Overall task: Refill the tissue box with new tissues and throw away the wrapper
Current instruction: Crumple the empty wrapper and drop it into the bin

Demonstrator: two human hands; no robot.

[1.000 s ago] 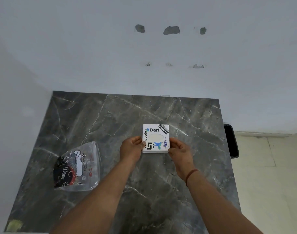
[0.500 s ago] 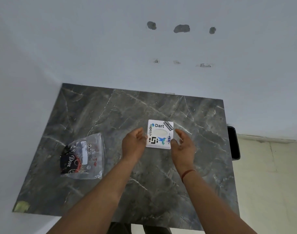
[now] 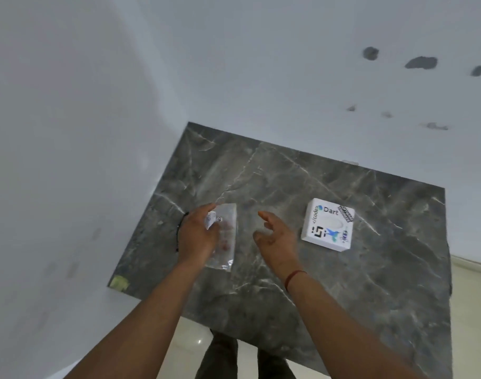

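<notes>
The white tissue box (image 3: 328, 224), covered in stickers and showing an oval opening on top, lies flat on the dark marble table (image 3: 288, 181), right of both hands. The clear plastic wrapper (image 3: 228, 242) with red print lies at the table's left side. My left hand (image 3: 198, 236) covers its left part, fingers curled around its edge. My right hand (image 3: 277, 239) hovers just right of the wrapper with fingers spread and nothing in it. It is between the wrapper and the box, touching neither.
White walls close the table in on the left and at the back. A yellowish patch (image 3: 119, 283) marks the table's near-left corner. Pale floor (image 3: 477, 310) shows to the right, and my legs (image 3: 228, 356) stand at the near edge.
Both hands let go of the tissue box and moved left to the wrapper. The left hand has closed on it. The view swung left, so the box now sits at the right.
</notes>
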